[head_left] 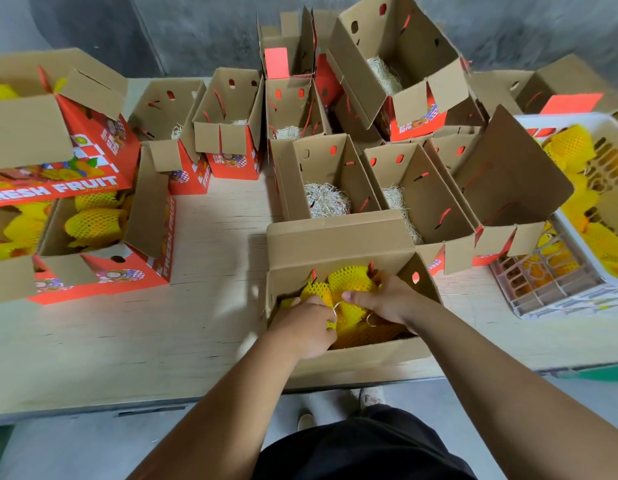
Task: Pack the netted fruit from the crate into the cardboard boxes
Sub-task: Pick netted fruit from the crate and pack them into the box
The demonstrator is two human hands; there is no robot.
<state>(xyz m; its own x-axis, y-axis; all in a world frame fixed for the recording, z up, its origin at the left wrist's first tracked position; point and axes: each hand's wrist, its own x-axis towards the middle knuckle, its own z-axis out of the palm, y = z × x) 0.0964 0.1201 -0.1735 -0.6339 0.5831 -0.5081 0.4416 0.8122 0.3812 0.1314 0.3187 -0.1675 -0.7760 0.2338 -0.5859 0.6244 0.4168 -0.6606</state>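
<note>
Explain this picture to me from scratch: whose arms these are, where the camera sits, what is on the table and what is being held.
No machine here: a person wears a camera on the head, looking down at their own bare arms. Both hands reach into the nearest cardboard box. The left hand and right hand curl their fingers round yellow netted fruit inside it. On the wooden table stand more open boxes; several hold only pale straw padding, and those at far left already hold fruit. At right, a white plastic crate holds the unpacked fruit.
</note>
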